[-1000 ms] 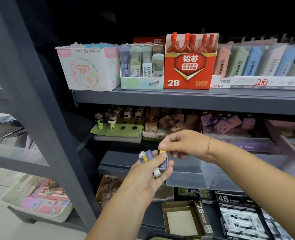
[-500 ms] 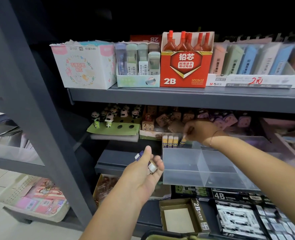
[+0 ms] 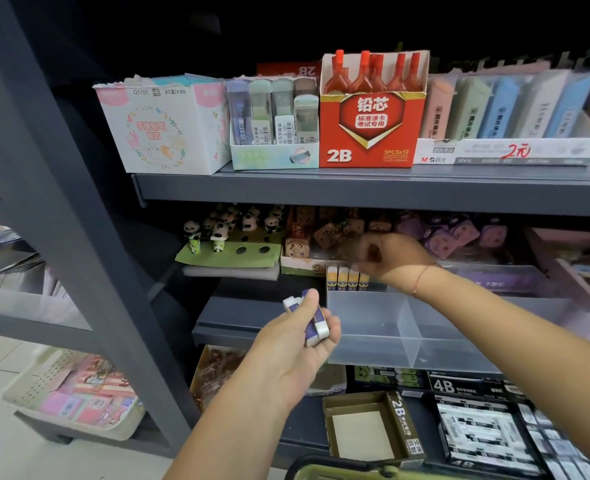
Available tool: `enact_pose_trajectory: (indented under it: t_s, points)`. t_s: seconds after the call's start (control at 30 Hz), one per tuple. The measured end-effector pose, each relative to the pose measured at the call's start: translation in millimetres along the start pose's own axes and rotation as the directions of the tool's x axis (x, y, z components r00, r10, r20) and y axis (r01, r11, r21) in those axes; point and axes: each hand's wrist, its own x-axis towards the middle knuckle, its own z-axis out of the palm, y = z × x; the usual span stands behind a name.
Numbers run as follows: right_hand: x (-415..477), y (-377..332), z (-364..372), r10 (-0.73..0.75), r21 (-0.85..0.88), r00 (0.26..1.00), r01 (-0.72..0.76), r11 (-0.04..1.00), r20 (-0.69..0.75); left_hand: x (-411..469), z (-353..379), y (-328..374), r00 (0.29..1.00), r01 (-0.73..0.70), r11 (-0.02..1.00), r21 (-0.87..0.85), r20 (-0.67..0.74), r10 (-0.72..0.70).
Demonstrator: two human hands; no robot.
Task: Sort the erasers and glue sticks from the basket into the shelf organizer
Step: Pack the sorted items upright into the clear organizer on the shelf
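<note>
My left hand (image 3: pixel 297 348) is held palm up in front of the shelf and grips a few white erasers with purple sleeves (image 3: pixel 312 323). Just right of it stands the clear shelf organizer (image 3: pixel 366 327), split into compartments. A row of yellow-and-blue glue sticks (image 3: pixel 342 278) stands upright at its back left corner. My right hand (image 3: pixel 390 258) reaches over the organizer, its curled fingers pinching the top of the rightmost glue stick (image 3: pixel 363 280). The green rim of the basket (image 3: pixel 338 471) shows at the bottom edge.
Panda figures (image 3: pixel 217 233) and brown and purple novelty erasers fill the shelf behind the organizer. The upper shelf carries a red 2B lead box (image 3: pixel 369 133) and pastel boxes. An open 2B box (image 3: pixel 366 431) lies below. A cream basket (image 3: pixel 40 386) sits on the floor at left.
My right hand took a glue stick from my left hand, carried it to the organizer's back and stood it at the right end of the row. My left hand keeps the erasers.
</note>
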Motion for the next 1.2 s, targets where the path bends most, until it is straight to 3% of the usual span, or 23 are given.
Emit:
enact_pose_trajectory:
  t_s: [0.1,0.17,0.43,0.73,0.83,0.93,0.97,1.03,1.1,1.2]
  points:
    - [-30.6,-32.7,-15.6,-0.176,0.489,0.955,0.039,0.871,0.237,-0.9,-1.3,0.2,0.999,-0.032,0.995,0.097,-0.002,0.032]
    - [-51.3,-48.1,-15.5,-0.297,0.604,0.899,0.047,0.796,0.322,-0.3,-2.9,0.3,0.999,-0.041,0.993,0.110,0.033,0.037]
    - [-69.2,-56.5,-0.3,-0.312,0.577,0.936,0.165,0.800,0.165,-2.2,-3.0,-2.7,0.997,-0.063,0.982,0.178,0.049,0.055]
    - [-70.7,-49.3,1.8,-0.238,0.697,0.954,0.046,0.715,0.180,-3.9,-3.6,1.2,0.996,0.003,0.993,0.122,0.093,-0.015]
    - [-65.2,-45.4,-3.0,-0.164,0.675,0.975,0.023,0.738,0.147,-7.3,-1.1,0.3,0.994,0.013,0.991,0.135,0.104,-0.027]
    - [-45.7,-26.3,-21.2,0.054,0.634,0.996,-0.089,0.768,0.074,-8.5,-1.9,1.8,0.996,0.021,0.991,0.135,0.084,-0.033]
    - [-37.3,-17.3,-29.8,0.119,0.541,0.992,-0.123,0.832,0.043,-7.6,-2.4,2.3,0.998,0.008,0.990,0.139,0.067,-0.017]
    - [-22.2,0.3,-44.3,0.152,0.175,0.988,-0.151,0.973,0.011,-4.9,-4.3,2.6,0.999,-0.036,0.987,0.156,0.019,0.033]
    - [-9.7,12.4,-47.9,0.113,-0.033,0.993,-0.112,0.993,0.036,-1.5,-5.5,2.2,0.997,-0.069,0.984,0.162,-0.030,0.075]
    - [4.4,21.2,-32.3,0.042,-0.151,0.989,-0.021,0.988,0.139,3.0,-7.4,0.5,0.994,-0.059,0.989,0.135,-0.088,0.071]
